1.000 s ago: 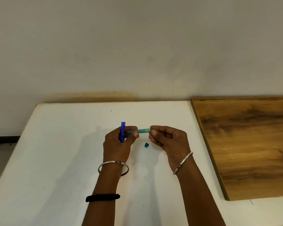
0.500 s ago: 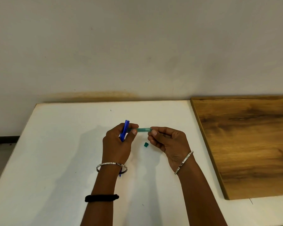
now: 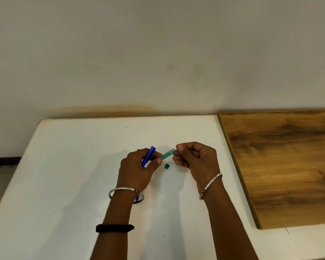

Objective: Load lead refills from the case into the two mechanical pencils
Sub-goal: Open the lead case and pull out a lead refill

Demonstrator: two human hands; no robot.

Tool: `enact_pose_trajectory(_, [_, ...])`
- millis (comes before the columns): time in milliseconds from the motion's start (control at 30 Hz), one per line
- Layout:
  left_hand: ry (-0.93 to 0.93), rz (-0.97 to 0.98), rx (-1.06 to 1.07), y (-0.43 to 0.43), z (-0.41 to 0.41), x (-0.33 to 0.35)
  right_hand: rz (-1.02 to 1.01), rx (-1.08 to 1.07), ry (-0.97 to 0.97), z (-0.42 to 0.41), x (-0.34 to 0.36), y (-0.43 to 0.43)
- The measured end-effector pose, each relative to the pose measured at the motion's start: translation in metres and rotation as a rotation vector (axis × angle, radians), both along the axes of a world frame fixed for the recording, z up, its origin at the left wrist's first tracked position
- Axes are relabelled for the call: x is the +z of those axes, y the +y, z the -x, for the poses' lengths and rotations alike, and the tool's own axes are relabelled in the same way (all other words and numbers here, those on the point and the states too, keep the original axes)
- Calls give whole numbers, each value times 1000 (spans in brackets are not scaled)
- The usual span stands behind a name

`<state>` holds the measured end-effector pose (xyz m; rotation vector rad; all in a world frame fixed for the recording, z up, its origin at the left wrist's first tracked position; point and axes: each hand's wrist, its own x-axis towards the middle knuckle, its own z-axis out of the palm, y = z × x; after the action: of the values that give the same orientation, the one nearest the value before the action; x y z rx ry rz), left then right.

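While the left hand [image 3: 137, 169] grips a blue pencil [image 3: 148, 156], the right hand [image 3: 195, 158] pinches the green lead case [image 3: 167, 154]. Small green cap [image 3: 166, 166] lies on the table [image 3: 64, 166] mid-surface, between both hands.

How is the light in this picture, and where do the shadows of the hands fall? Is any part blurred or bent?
Head view: soft, even light without glare; faint shadows fall on the white table left of the left hand and below the right hand; the green case is slightly blurred; the wide lens makes the table edges splay outward.

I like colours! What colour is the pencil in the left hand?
Blue pencil, seen from the head camera.
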<state>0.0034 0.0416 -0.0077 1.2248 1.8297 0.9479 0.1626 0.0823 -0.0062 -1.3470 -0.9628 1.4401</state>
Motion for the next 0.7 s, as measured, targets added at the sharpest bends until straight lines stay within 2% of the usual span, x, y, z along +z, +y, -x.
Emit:
enact_pose_trajectory(167, [99, 16, -39, 0, -1, -5, -45, -5, -72, 4, 0, 1])
enact_pose_trajectory(433, [108, 60, -38, -3, 7, -7, -62, -83, -118, 0, -1, 2])
enact_pose_trajectory(700, [220, 200, -53, -5, 11, -9, -72, -213, -164, 1, 0, 1])
